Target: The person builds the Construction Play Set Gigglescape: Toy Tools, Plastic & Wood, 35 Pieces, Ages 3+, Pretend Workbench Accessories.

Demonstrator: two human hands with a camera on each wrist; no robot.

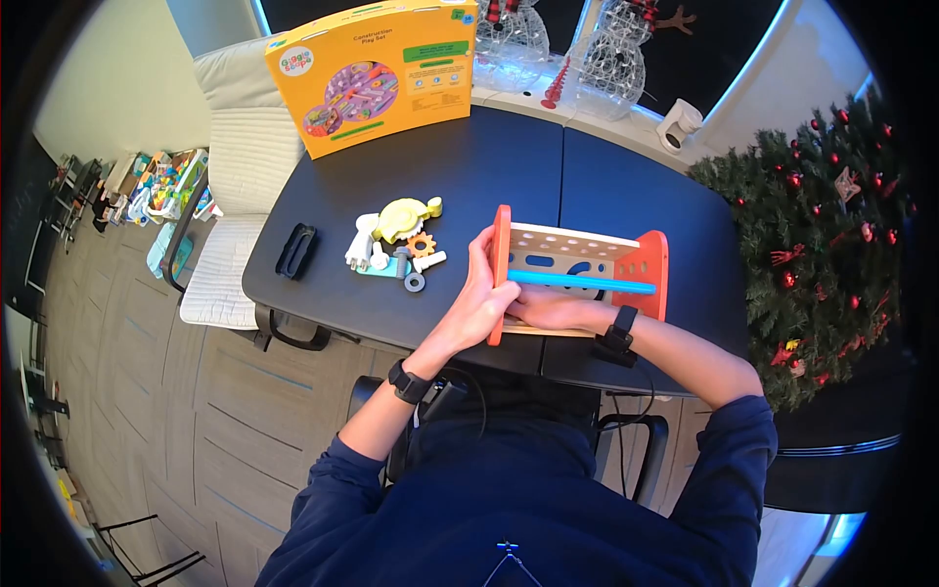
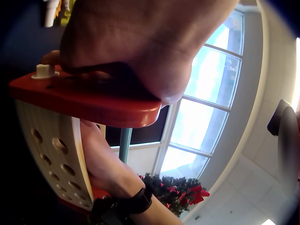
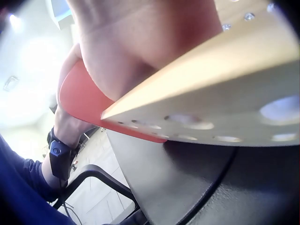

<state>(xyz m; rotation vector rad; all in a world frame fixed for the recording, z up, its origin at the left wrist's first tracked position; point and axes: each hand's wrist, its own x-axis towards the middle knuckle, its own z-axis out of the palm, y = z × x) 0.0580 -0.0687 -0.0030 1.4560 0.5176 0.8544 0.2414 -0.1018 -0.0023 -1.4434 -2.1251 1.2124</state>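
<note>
A toy toolbox with red end panels [image 1: 502, 245], pale wooden sides full of holes and a blue rod handle [image 1: 582, 282] sits on the dark table [image 1: 411, 147]. My left hand [image 1: 477, 303] grips its left end panel from outside, thumb over the near edge. Beneath the rod, my right hand [image 1: 553, 310] reaches inside toward that same panel; its fingertips are hidden. In the left wrist view, a white peg-like piece [image 2: 45, 71] protrudes from the panel's outer face, close to a left fingertip. The right wrist view shows the right hand [image 3: 145, 42] behind the perforated wooden side [image 3: 225, 108].
Left of the toolbox lie a yellow toy piece [image 1: 403, 219], an orange gear [image 1: 422, 245], a grey nut [image 1: 415, 282] and a white bolt [image 1: 428, 261]. A black tray [image 1: 296, 251] is farther left. A yellow box [image 1: 440, 88] stands at the back; a decorated tree [image 1: 812, 245] is right.
</note>
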